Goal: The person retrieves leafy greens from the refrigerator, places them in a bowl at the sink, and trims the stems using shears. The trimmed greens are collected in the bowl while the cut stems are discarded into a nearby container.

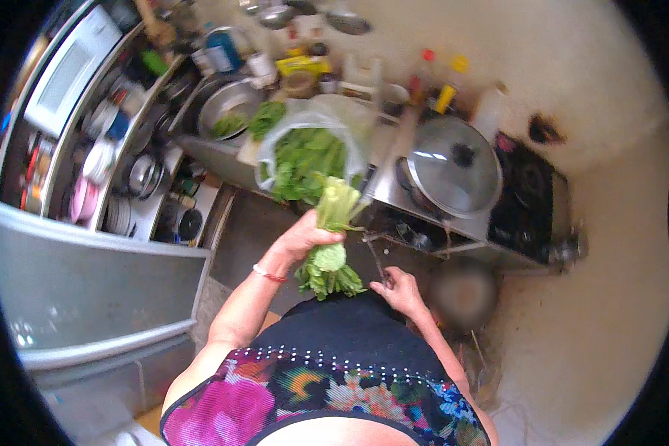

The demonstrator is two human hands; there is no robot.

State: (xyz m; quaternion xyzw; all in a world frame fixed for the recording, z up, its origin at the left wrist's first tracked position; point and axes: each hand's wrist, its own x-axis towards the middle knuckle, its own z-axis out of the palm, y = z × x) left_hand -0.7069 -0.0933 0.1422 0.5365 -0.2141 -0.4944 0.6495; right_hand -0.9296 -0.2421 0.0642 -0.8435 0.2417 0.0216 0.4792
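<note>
A bunch of leafy green vegetables (334, 206) is gripped in my left hand (314, 237), its pale stems upward and leaves hanging below. To the right of the bunch, my right hand (400, 290) holds a thin, elongated tool (378, 259), which looks like a narrow knife or scissors; its exact kind is unclear. Beyond my left hand, an open clear plastic bag (354, 146) full of leafy greens (310, 156) sits at the counter's edge. More greens (268, 118) lie left of the bag, beside a metal basin (205, 116) with some greens inside.
A large pot with a glass lid (454, 167) stands on the counter by a black gas stove (524, 195). Bottles (449, 92) stand along the wall. At left are shelves of dishes (97, 161) and a glass-fronted panel (100, 284). Ladles (348, 22) hang above.
</note>
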